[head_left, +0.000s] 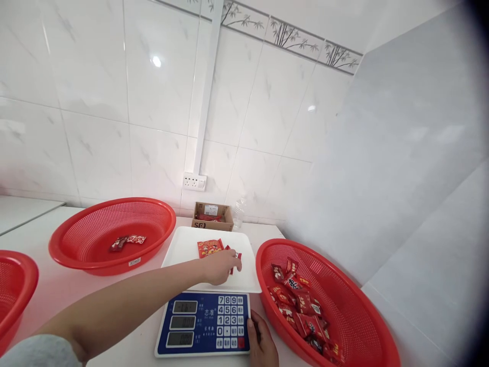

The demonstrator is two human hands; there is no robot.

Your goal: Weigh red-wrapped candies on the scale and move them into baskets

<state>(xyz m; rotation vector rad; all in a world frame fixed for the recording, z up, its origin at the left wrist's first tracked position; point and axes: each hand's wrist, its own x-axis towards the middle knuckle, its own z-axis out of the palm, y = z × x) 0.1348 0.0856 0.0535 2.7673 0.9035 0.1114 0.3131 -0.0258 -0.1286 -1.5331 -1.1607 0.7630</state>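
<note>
The right hand (263, 341) rests with curled fingers against the scale (204, 323) keypad's edge, gripping nothing. The left hand (221, 266) pinches a red packet (235, 255) on the white tray (183, 250), beside another packet (210, 247). Many packets remain in the right basket (344, 285); few lie in the far basket (114, 234), so the work looks early.

White tabletop (76, 290) bears three red mesh baskets (114, 232) (324, 300) (13, 285), a digital scale (204, 321), a small cardboard box (213, 216).
</note>
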